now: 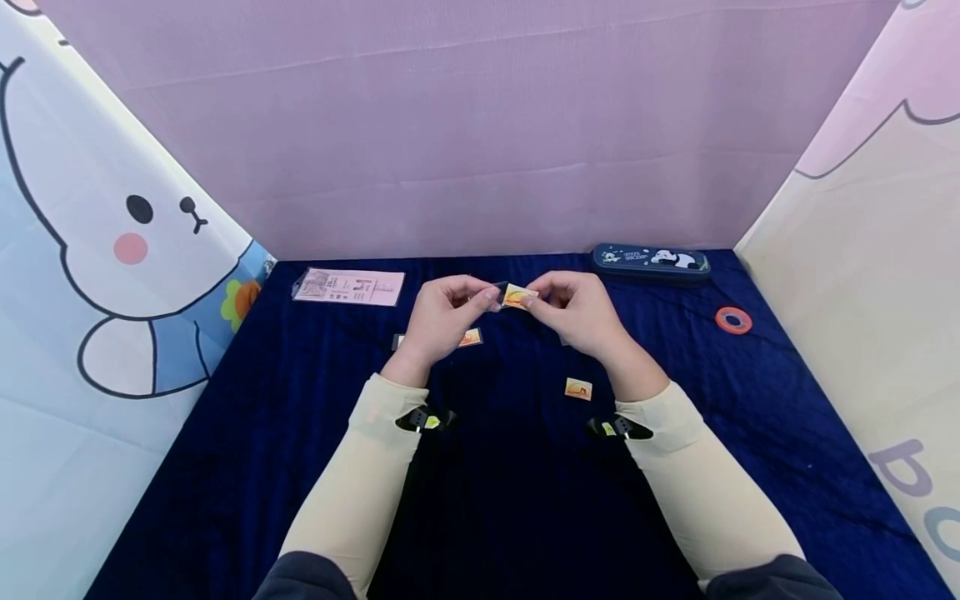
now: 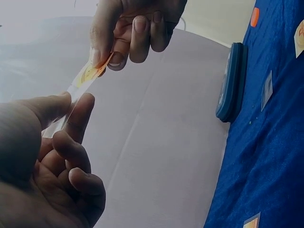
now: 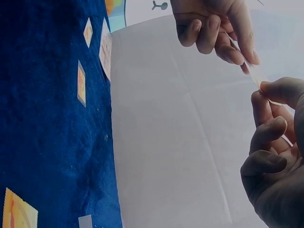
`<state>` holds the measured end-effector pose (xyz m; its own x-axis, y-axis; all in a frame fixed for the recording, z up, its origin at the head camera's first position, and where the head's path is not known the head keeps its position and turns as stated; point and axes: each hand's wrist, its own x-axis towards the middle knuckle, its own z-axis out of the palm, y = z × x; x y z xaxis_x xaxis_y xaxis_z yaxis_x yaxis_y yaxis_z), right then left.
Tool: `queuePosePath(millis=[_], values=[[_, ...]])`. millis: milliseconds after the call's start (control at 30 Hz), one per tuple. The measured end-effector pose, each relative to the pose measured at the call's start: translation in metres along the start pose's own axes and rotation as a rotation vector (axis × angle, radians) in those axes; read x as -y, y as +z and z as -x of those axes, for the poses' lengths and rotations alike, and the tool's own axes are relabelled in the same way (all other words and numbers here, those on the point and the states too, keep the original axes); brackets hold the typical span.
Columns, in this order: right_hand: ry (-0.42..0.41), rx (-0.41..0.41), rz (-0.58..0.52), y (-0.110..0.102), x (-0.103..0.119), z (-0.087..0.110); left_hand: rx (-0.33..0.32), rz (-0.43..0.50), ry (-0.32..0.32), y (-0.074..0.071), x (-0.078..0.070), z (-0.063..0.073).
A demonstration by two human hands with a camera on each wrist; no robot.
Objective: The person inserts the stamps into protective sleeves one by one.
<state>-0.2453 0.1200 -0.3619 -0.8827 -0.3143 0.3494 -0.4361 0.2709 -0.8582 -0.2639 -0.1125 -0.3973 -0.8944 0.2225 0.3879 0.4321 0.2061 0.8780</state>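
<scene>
Both hands are raised over the dark blue cloth with a small stamp (image 1: 519,297) and a clear plastic sleeve (image 2: 56,127) between them. My left hand (image 1: 441,321) pinches the sleeve between thumb and index finger. From the other side, the thumb and index finger of my right hand (image 1: 583,312) grip the yellow-orange stamp by its edge. In the left wrist view, stamp and sleeve overlap in one line; I cannot tell how far the stamp is inside. Another stamp (image 1: 578,389), with toothed edges, lies on the cloth below my right hand.
Sleeved stamps (image 1: 471,337) lie partly hidden behind my left wrist. An empty-looking clear sleeve (image 2: 267,91) rests on the cloth. Farther back are a pink printed packet (image 1: 382,288) at left and a blue panda pencil case (image 1: 651,261) at right, with an orange-red tape roll (image 1: 733,309) nearer.
</scene>
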Motion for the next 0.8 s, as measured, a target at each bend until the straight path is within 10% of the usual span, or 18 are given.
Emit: queuePosePath(millis=[800], values=[[0.015,0.008,0.009,-0.001,0.001,0.0,0.008,0.012,-0.025,0.001,-0.029,0.005]])
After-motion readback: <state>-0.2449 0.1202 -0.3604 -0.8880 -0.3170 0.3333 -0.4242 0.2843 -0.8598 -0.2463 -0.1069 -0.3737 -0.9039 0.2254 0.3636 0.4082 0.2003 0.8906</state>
